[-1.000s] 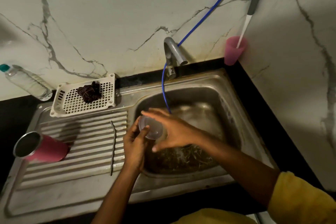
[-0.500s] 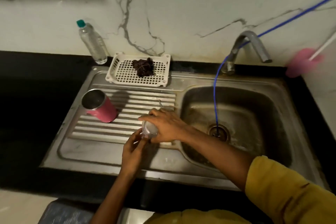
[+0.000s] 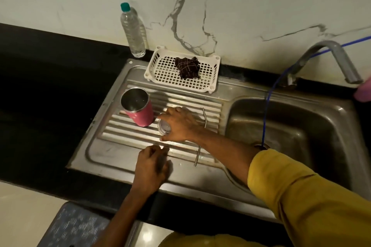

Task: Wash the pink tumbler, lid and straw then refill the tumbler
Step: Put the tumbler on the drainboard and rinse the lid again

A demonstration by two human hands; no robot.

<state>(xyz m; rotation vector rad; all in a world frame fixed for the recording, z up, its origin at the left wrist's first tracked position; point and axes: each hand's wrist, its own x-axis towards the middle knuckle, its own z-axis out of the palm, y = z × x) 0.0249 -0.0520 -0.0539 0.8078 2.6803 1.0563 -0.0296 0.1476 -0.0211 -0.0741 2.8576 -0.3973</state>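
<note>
Setting: white veined marble wall above a black table (image 3: 40,90), into which one steel sink (image 3: 112,158) with a ribbed drainboard is set.

Count, each placed from the pink tumbler:
- Pink tumbler (image 3: 138,107), one. Stands on the drainboard with its steel mouth open, no lid on it.
- Lid (image 3: 163,126), one, clear. Just right of the tumbler's base, very near it; whether they touch cannot be told.
- Straw (image 3: 197,156), one, metal. Lies on the ribs further right of the tumbler, its middle hidden by the forearm.
- Plastic bottle (image 3: 133,30), one, teal cap. Behind the tumbler, against the wall.
- White basket (image 3: 160,70), one, behind and right of the tumbler, with one dark scrubber (image 3: 187,67) in it.
- Tap (image 3: 331,56), one, far right of the tumbler, with one blue hose (image 3: 267,106) dropping into the basin.

Hands, two:
- Right hand (image 3: 180,124) reaches from the right, fingers spread down over the lid and grasping its rim; the lid shows at the hand's left edge, on the tumbler side.
- Left hand (image 3: 152,166) rests in front of the tumbler at the drainboard's near edge, fingers curled in, holding nothing that shows, apart from the lid.
</note>
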